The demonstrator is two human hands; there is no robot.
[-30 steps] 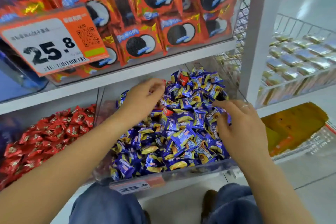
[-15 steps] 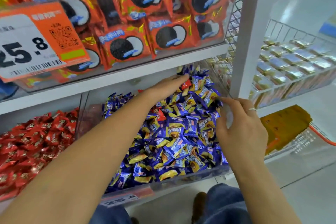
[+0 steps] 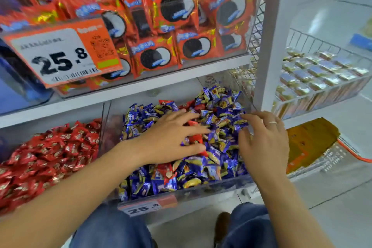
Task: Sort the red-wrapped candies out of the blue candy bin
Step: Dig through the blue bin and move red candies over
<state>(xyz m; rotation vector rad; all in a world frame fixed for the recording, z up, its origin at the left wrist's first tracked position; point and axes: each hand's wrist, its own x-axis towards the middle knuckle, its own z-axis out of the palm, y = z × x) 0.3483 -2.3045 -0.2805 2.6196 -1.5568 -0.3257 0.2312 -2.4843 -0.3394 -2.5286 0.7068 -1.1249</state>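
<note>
Both hands over the blue candy bin

Left hand lies flat on the bin's middle, fingers spread straight; right hand at its right side, fingers loosely curled, ring visible.

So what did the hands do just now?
The left hand slid from the back of the blue candy bin toward its middle, fingers spread flat over a red-wrapped candy. It grips nothing yet. The right hand stayed at the bin's right side. The red candy bin looks unchanged.
</note>
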